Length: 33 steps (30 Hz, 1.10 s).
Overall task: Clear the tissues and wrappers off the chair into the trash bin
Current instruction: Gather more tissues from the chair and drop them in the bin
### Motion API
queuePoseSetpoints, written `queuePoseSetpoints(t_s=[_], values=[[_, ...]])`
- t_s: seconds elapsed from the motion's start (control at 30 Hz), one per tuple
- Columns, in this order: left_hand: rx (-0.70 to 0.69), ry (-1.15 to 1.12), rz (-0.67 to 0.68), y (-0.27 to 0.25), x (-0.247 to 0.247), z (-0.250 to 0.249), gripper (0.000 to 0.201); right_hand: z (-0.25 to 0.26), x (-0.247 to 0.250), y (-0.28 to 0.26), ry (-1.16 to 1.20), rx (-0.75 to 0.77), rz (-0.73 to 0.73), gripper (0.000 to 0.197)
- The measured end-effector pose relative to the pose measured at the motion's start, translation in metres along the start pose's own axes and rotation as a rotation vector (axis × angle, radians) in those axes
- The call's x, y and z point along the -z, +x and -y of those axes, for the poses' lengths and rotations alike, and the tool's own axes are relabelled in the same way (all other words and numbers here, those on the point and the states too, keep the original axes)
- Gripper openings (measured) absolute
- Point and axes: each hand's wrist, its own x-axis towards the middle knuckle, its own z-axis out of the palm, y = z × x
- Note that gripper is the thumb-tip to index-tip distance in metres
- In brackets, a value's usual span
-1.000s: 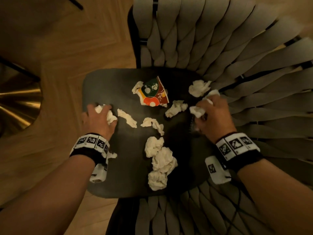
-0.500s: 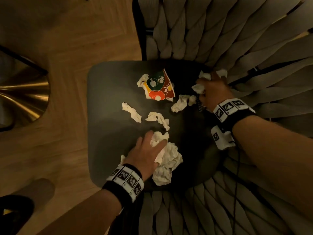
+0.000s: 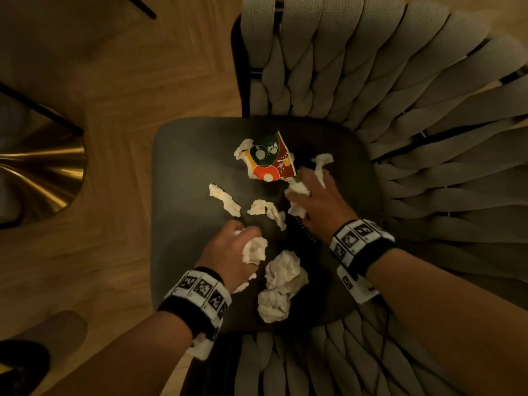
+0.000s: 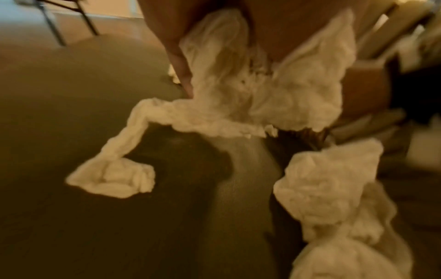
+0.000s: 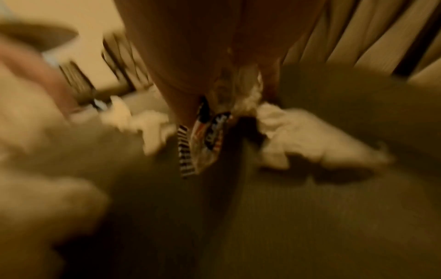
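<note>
Crumpled white tissues lie scattered on the dark chair seat (image 3: 183, 167). My left hand (image 3: 237, 250) grips a wad of tissues (image 3: 254, 250), seen close in the left wrist view as a held tissue wad (image 4: 274, 90). My right hand (image 3: 311, 192) holds tissues (image 3: 297, 188) beside the colourful wrapper (image 3: 268, 158); the blurred right wrist view shows the wrapper (image 5: 207, 139) at its fingertips. Two loose tissue strips (image 3: 224, 199) (image 3: 267, 210) lie between the hands. A pile of tissue balls (image 3: 281, 287) sits near the seat's front edge. No trash bin is in view.
The chair's woven grey backrest (image 3: 371, 81) curves round the right and far side. A wooden floor (image 3: 114, 110) lies to the left, with a brass-coloured table base (image 3: 40, 167) at the left edge. A shoe tip (image 3: 23, 364) shows at the lower left.
My left hand lifted a tissue wad off the front pile and moved toward the middle. My right hand came from the backrest side toward the wrapper, still holding tissues.
</note>
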Motion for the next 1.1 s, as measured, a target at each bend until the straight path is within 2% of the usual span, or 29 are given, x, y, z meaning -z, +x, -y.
queuePoseSetpoints(t_s=[0.1, 0.23, 0.4, 0.57, 0.87, 0.93, 1.0, 1.1], values=[[0.011, -0.107, -0.112, -0.02, 0.013, 0.014, 0.049, 0.008, -0.015, 0.013, -0.05, -0.017, 0.063, 0.061], [-0.001, -0.144, -0.195, -0.042, 0.018, 0.035, 0.05, 0.011, -0.018, 0.003, 0.05, -0.095, 0.014, 0.053], [0.016, -0.169, -0.233, -0.054, 0.022, 0.044, 0.052, 0.017, -0.002, -0.022, 0.169, -0.184, 0.128, 0.057], [-0.006, -0.207, -0.257, -0.062, 0.033, 0.042, 0.048, 0.038, 0.018, -0.066, 0.424, -0.212, -0.08, 0.044], [-0.056, -0.326, -0.348, -0.139, 0.086, 0.018, 0.046, 0.1, 0.079, -0.153, 0.471, -0.164, -0.343, 0.036], [-0.031, -0.416, -0.393, -0.164, 0.097, 0.012, 0.045, 0.122, 0.089, -0.168, 0.529, -0.138, -0.349, 0.033], [0.009, -0.489, -0.451, -0.192, 0.105, 0.009, 0.044, 0.147, 0.095, -0.177, 0.589, -0.119, -0.294, 0.032], [0.056, -0.573, -0.589, -0.244, 0.111, 0.012, 0.042, 0.194, 0.099, -0.188, 0.664, -0.044, -0.268, 0.03]])
